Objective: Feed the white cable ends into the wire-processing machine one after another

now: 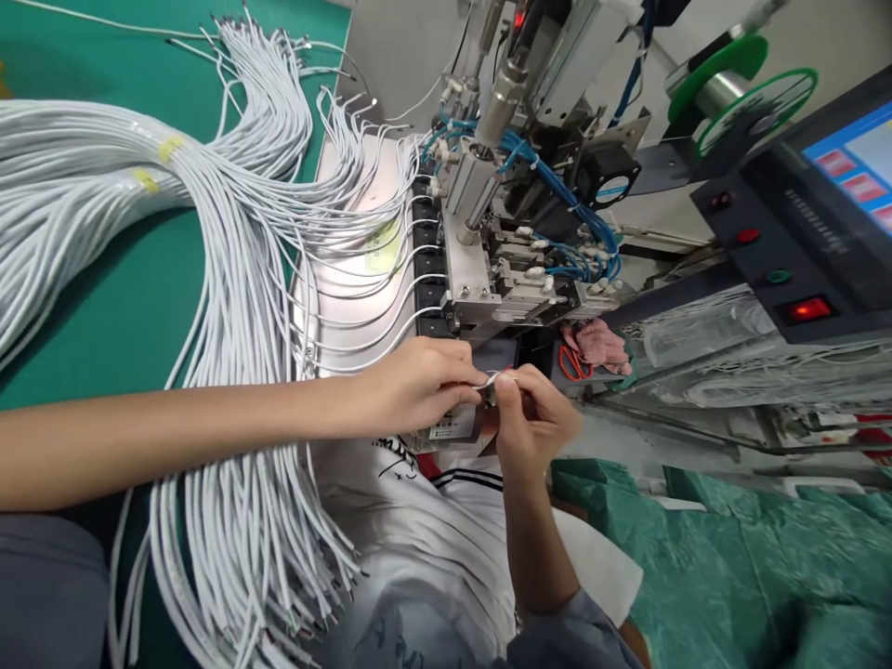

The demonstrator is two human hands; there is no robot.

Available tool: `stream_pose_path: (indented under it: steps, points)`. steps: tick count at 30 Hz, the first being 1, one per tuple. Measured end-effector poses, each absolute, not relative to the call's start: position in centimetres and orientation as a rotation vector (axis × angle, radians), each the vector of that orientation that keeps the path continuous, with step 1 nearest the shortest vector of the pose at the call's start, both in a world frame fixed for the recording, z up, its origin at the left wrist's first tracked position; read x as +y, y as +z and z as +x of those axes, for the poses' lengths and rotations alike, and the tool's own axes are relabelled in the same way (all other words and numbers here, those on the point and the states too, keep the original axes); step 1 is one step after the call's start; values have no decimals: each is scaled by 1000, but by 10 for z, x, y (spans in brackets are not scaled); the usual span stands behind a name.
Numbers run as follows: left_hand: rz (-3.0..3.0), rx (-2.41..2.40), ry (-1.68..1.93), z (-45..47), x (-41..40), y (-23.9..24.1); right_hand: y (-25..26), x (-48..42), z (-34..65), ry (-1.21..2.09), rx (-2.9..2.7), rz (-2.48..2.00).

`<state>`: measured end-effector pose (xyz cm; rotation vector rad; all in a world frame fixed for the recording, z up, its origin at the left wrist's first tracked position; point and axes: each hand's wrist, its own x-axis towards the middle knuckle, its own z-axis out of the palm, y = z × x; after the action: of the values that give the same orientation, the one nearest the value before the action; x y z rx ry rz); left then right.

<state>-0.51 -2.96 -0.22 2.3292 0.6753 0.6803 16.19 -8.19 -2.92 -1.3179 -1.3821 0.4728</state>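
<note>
My left hand (418,386) and my right hand (533,413) meet in front of a wire-processing machine (488,223). Both pinch the end of one thin white cable (493,379) between their fingertips. The cable end is small and partly hidden by my fingers. A large bundle of white cables (229,279) fans across the green bench (125,307) under my left forearm. Several cables (380,279) loop into black slots on the machine's left side.
A control panel (801,232) with a touch screen and red and green buttons stands at the right. A green wire spool (739,88) sits above it. Red-handled scissors (572,364) and a pink cloth (600,342) lie below the machine. Green cloth (731,557) covers the lower right.
</note>
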Motion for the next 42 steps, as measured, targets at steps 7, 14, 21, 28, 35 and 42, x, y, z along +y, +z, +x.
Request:
stream_pose_path:
  steps: [7, 14, 21, 28, 35, 42]
  points:
    - [2657, 856, 219, -8, -1, -6, -60, -47, 175, 1019, -1272, -1419]
    - [2537, 950, 89, -5, 1, -9, -80, -33, 173, 1320, -1123, -1235]
    - [2729, 940, 16, -8, 0, -12, -79, -32, 175, 1392, -1117, -1244]
    - [2862, 863, -136, -5, 1, -4, -84, -27, 175, 1295, -1260, -1254]
    - [2783, 1040, -309, -8, -6, 14, -94, -20, 168, 1200, -1242, -1321]
    - [2808, 1270, -261, -13, -6, 16, -65, -65, 167, 623, -1221, -1488]
